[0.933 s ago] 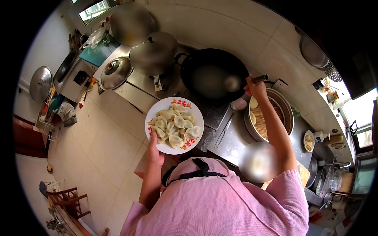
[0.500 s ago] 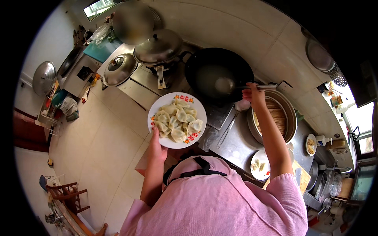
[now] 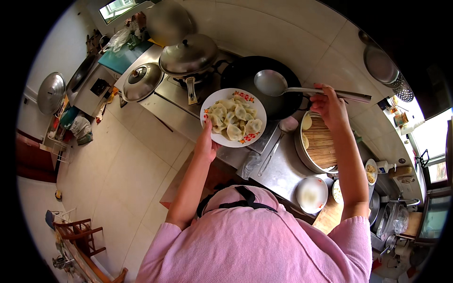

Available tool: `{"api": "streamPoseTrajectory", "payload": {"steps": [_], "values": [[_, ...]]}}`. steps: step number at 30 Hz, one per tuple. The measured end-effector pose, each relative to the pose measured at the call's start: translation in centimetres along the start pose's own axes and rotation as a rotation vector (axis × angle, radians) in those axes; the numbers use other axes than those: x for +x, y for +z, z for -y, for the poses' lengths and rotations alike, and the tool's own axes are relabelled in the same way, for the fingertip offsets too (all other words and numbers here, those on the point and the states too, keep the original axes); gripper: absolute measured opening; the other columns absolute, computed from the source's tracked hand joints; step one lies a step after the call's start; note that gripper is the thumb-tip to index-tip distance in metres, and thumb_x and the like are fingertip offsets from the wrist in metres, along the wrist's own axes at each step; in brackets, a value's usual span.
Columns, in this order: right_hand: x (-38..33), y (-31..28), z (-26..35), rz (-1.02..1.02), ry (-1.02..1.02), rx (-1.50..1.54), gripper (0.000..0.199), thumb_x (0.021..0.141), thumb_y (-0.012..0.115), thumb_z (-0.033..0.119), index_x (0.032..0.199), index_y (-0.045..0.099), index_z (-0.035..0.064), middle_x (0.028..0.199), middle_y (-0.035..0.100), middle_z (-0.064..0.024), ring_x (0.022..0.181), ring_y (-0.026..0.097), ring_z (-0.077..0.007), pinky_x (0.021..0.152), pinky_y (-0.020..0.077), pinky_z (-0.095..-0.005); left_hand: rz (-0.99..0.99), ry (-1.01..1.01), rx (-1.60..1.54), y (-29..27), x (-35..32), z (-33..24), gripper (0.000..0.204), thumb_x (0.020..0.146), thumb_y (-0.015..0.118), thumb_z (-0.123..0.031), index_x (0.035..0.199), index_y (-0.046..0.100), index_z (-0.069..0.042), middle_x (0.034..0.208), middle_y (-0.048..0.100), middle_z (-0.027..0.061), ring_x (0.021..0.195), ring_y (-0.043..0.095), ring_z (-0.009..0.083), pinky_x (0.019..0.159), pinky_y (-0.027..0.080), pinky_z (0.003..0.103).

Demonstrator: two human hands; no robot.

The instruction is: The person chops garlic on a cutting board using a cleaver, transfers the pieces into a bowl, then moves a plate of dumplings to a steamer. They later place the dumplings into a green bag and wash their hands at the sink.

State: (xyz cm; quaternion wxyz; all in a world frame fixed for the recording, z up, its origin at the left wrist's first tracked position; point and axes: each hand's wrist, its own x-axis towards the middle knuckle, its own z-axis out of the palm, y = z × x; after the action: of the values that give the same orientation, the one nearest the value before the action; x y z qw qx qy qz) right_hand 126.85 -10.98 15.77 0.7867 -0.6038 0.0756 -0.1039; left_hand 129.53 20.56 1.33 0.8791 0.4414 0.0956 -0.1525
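Dumplings (image 3: 239, 113) lie heaped on a white plate (image 3: 225, 95) with red and orange flowers on its rim. My left hand (image 3: 205, 145) is closed on the plate's near left edge, holding it over the stove front. Just beyond is a black wok (image 3: 236, 70) with cloudy liquid inside. Above the wok is the bowl of a metal ladle (image 3: 270, 83), its long handle pointing right. My right hand (image 3: 329, 108) grips that handle; the fingers partly hide behind the hand. The plate overlaps the wok's near left rim in this view.
A lidded pan (image 3: 188, 56) stands left of the wok, beside a domed metal lid (image 3: 141, 82). Under my right forearm sits a round steamer (image 3: 304, 153) with a slatted base. A white plate (image 3: 312, 207), a wooden board (image 3: 330, 218) and a small dish (image 3: 371, 177) are nearer the sink.
The ladle has come up out of the wok, and my right hand has shifted right with it. My left hand has carried the plate of dumplings forward and right, closer to the wok.
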Motion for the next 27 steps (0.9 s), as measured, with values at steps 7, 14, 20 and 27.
{"api": "streamPoseTrajectory", "payload": {"steps": [7,14,20,27], "values": [[-4.0,1.1,1.0,0.111,0.084,-0.066,0.028,0.085,0.045,0.025,0.100,0.052,0.0018,0.067,0.058,-0.0104,0.050,0.054,-0.0134,0.050,0.0479,-0.0251,0.103,-0.050,0.050,1.8,0.4,0.4,0.057,0.083,0.040,-0.052,0.120,0.037,-0.008,0.112,0.051,0.0071,0.096,0.054,0.0180,0.074,0.048,0.033],[-6.3,3.3,0.2,0.167,0.051,-0.273,0.028,0.086,0.045,0.025,0.100,0.052,0.0012,0.067,0.059,-0.0100,0.054,0.056,-0.0120,0.052,0.0473,-0.0231,0.150,-0.048,0.049,2.6,-0.6,0.5,0.056,0.084,0.037,-0.050,0.121,0.036,-0.008,0.112,0.051,0.0095,0.096,0.054,0.0187,0.076,0.049,0.034],[-6.1,4.2,-0.1,0.209,0.022,-0.290,0.030,0.086,0.047,0.026,0.100,0.052,0.0010,0.069,0.059,-0.0097,0.057,0.056,-0.0122,0.054,0.0471,-0.0227,0.163,-0.037,0.081,2.3,-0.8,0.8,0.059,0.084,0.037,-0.052,0.122,0.035,-0.007,0.113,0.050,0.0101,0.097,0.055,0.0192,0.075,0.050,0.034],[-5.2,3.5,-0.1,0.170,-0.025,-0.243,0.028,0.086,0.046,0.024,0.101,0.052,0.0006,0.069,0.059,-0.0099,0.056,0.057,-0.0128,0.055,0.0477,-0.0225,0.120,-0.052,0.049,1.4,-1.2,1.0,0.061,0.081,0.040,-0.054,0.123,0.035,-0.010,0.117,0.048,0.0073,0.104,0.050,0.0187,0.081,0.045,0.036]]}}
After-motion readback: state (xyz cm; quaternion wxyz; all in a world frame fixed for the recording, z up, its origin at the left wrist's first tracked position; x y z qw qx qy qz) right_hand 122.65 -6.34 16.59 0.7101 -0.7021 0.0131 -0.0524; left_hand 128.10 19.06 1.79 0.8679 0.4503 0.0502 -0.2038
